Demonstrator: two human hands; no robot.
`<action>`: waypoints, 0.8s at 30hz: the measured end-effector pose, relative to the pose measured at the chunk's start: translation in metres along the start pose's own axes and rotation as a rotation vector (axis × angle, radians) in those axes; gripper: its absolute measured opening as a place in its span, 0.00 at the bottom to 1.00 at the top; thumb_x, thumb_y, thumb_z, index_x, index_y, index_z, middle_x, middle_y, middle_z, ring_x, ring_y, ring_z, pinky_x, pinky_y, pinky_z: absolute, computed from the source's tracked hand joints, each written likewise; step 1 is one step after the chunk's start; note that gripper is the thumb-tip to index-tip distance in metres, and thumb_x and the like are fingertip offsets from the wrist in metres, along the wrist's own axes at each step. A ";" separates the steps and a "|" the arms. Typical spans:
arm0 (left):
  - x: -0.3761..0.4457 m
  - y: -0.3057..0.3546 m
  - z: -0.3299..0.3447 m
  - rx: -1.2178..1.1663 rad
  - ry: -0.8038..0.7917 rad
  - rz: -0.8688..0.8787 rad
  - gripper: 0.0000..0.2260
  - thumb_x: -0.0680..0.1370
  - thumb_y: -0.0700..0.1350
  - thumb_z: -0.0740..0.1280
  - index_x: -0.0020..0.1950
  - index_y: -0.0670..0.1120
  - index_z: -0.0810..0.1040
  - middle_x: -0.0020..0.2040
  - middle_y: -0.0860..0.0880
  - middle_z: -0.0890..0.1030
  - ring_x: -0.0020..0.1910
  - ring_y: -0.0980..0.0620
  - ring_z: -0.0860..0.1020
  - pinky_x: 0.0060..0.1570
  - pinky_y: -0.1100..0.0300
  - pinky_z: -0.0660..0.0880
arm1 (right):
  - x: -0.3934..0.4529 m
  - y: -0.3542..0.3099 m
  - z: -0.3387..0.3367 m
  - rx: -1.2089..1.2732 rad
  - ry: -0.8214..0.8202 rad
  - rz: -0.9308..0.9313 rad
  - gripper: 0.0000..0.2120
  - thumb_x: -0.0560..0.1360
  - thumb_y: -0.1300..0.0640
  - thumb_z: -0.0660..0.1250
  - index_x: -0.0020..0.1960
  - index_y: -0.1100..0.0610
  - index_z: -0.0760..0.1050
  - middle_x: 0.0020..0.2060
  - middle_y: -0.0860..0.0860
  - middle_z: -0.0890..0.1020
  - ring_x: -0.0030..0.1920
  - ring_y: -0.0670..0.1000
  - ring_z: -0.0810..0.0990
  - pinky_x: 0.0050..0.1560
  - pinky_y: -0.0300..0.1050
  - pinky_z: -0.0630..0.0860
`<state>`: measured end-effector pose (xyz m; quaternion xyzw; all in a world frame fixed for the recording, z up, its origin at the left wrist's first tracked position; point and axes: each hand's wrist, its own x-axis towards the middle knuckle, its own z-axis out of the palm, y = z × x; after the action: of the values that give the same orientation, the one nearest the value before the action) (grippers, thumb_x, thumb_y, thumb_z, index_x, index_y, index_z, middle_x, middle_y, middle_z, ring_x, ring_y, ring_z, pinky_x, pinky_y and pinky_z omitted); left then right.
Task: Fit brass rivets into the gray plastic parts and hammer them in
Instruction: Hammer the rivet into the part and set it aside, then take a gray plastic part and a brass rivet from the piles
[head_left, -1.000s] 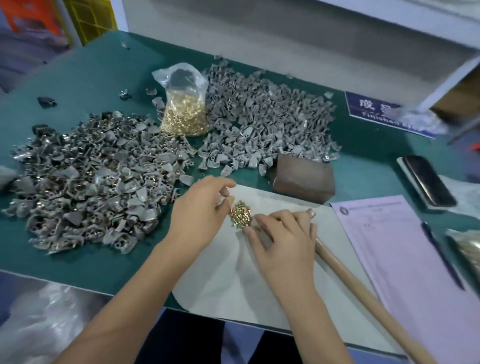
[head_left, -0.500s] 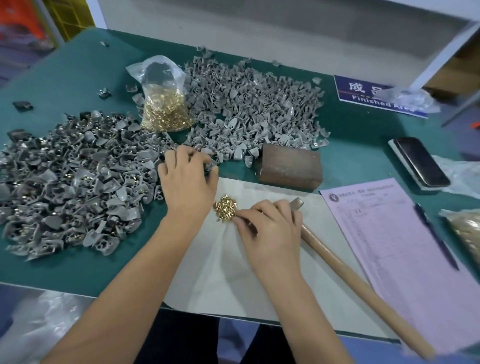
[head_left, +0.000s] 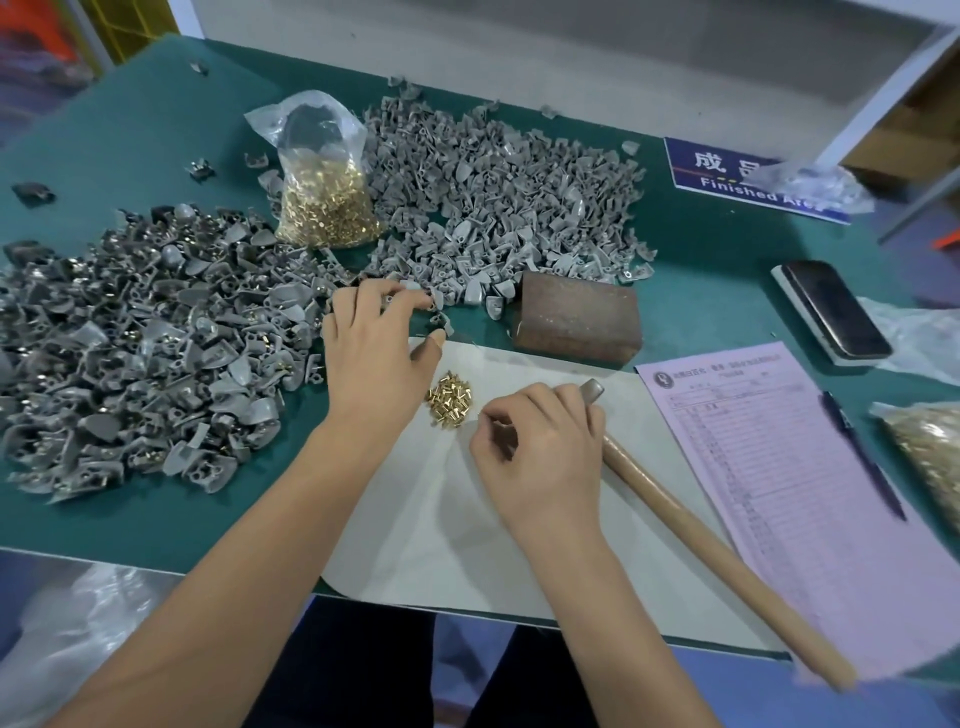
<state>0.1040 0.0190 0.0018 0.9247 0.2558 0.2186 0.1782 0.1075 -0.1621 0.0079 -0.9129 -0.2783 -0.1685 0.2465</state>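
- The left hand (head_left: 375, 358) is reaching into loose gray plastic parts (head_left: 498, 208) on the green bench (head_left: 130, 135), its fingers (head_left: 400, 292) spread, possibly pinching one.
- The right hand (head_left: 540, 447), fingers curled narrow, is lying beside a small heap of brass rivets (head_left: 449, 400) on white paper (head_left: 426, 530).

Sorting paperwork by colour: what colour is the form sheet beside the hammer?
Pale pink form sheet, printed with a table grid; seen in the head view.
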 end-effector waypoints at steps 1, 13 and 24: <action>0.001 0.000 0.000 0.010 -0.010 -0.016 0.14 0.78 0.51 0.71 0.63 0.52 0.81 0.64 0.50 0.75 0.65 0.44 0.67 0.63 0.49 0.64 | 0.000 0.000 -0.001 0.005 -0.002 0.007 0.06 0.74 0.51 0.68 0.40 0.50 0.80 0.39 0.44 0.79 0.46 0.53 0.74 0.50 0.48 0.62; -0.001 0.002 0.002 -0.037 -0.068 0.128 0.16 0.80 0.48 0.66 0.68 0.56 0.78 0.57 0.55 0.81 0.58 0.47 0.69 0.57 0.51 0.63 | -0.002 -0.003 -0.005 0.096 -0.007 0.079 0.02 0.72 0.56 0.68 0.42 0.53 0.76 0.38 0.44 0.79 0.46 0.54 0.74 0.50 0.51 0.66; 0.023 0.010 0.009 -0.052 -0.010 0.139 0.21 0.82 0.58 0.62 0.72 0.50 0.73 0.68 0.47 0.74 0.70 0.44 0.66 0.69 0.47 0.65 | -0.002 -0.001 -0.007 0.136 0.055 0.071 0.14 0.83 0.52 0.57 0.38 0.52 0.65 0.35 0.48 0.72 0.41 0.55 0.70 0.47 0.51 0.65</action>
<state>0.1299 0.0218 0.0060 0.9364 0.1843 0.2323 0.1876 0.1041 -0.1658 0.0137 -0.8984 -0.2495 -0.1653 0.3213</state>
